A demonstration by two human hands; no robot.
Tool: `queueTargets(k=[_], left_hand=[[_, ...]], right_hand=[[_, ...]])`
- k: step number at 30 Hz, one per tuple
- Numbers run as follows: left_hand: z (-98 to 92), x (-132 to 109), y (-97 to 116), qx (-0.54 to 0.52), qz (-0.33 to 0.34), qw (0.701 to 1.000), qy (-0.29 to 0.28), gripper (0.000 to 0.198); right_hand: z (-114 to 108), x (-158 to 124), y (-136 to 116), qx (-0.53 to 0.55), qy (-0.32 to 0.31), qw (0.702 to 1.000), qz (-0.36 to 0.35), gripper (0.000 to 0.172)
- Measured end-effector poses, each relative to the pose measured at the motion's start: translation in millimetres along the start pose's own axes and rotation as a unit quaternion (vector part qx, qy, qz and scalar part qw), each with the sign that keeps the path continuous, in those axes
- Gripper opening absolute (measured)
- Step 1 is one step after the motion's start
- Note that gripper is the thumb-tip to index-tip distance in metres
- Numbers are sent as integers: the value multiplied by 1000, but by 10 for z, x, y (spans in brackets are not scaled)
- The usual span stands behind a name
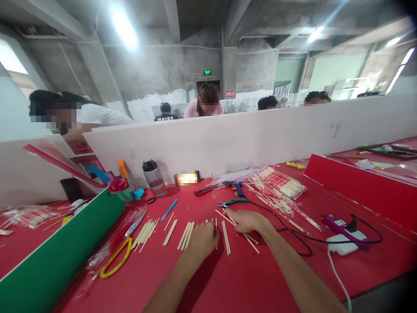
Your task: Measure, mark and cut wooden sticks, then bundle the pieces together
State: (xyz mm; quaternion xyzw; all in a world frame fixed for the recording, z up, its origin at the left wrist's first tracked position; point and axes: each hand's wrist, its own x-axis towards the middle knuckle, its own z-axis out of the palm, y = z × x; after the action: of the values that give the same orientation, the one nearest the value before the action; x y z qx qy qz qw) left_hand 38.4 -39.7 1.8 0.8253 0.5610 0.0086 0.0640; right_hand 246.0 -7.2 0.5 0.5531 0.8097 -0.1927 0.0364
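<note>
On the red tabletop (156, 278), pale wooden chopsticks lie in small groups. My left hand (203, 238) is closed, its curled fingertips at an upright-lying chopstick (216, 243) in the middle. To its left are a group of chopsticks (146, 234), a pair (170, 232) and another cluster (185, 237). Between my hands lies a separate pair (226, 239). My right hand (246, 221) has its fingers pinched down on crossing chopsticks (252, 244), which stick out on both sides of it. Some fingertips are hidden.
Pliers (237, 201), a glue gun (237, 188) and packaged chopsticks (276, 187) lie beyond my right hand. Yellow-handled scissors (117, 261) and a blue pen (169, 209) are left. A bottle (154, 180) stands behind. A cable runs to a purple power strip (342, 228). People work beyond the white partition (228, 139).
</note>
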Motion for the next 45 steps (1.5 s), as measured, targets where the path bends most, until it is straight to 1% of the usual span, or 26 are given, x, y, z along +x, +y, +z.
queueTargets(k=[2, 4, 5, 6, 8, 12, 16, 23, 28, 31, 33, 36, 38, 40, 42, 43, 45], left_hand=[[-2, 2, 7, 2, -4, 1000, 2, 34], [-10, -6, 19, 8, -2, 1000, 7, 35], [-16, -14, 27, 12, 0, 1000, 9, 36], [-21, -22, 36, 16, 3, 1000, 10, 37], [-23, -33, 52, 22, 5, 1000, 8, 40], [16, -11, 71, 22, -10, 1000, 7, 38], [64, 29, 70, 16, -23, 1000, 14, 33], [55, 30, -11, -10, -13, 1000, 15, 28], [30, 45, -115, -29, -30, 999, 33, 30], [18, 67, -171, -40, -36, 998, 34, 30], [11, 80, -200, -48, -29, 998, 38, 29], [3, 94, -233, -53, -20, 997, 51, 28], [7, 103, -253, -59, -15, 996, 63, 28], [20, 116, -276, -84, -5, 994, 75, 29], [43, 130, -302, -138, 20, 986, 89, 32], [55, 137, -314, -173, 35, 980, 95, 34], [76, 147, -331, -244, 56, 963, 104, 39]], right_hand=[[-3, 3, -9, -10, -6, 1000, -10, 45], [-13, 6, -21, -11, 4, 1000, -19, 24], [-18, 8, -27, -6, 12, 1000, -21, 18], [-22, 11, -32, 2, 17, 1000, -22, 17], [-22, 18, -36, 26, 12, 999, -21, 20], [1, 30, -26, 107, -27, 994, -2, 28], [6, 34, -29, 151, -17, 988, 9, 32], [-67, 25, -91, 109, 34, 994, 4, 31], [-90, 22, -104, 94, 70, 993, -7, 33], [-81, 22, -96, 84, 73, 994, -7, 36], [-64, 25, -86, 66, 70, 995, -2, 37], [-46, 30, -74, 35, 71, 997, 7, 32], [-55, 36, -73, 39, 95, 995, -1, 29], [-76, 47, -82, 80, 133, 988, -22, 30], [-92, 72, -104, 172, 154, 972, -51, 30], [-91, 91, -120, 234, 156, 958, -65, 30], [-62, 146, -167, 361, 151, 916, -90, 30]])
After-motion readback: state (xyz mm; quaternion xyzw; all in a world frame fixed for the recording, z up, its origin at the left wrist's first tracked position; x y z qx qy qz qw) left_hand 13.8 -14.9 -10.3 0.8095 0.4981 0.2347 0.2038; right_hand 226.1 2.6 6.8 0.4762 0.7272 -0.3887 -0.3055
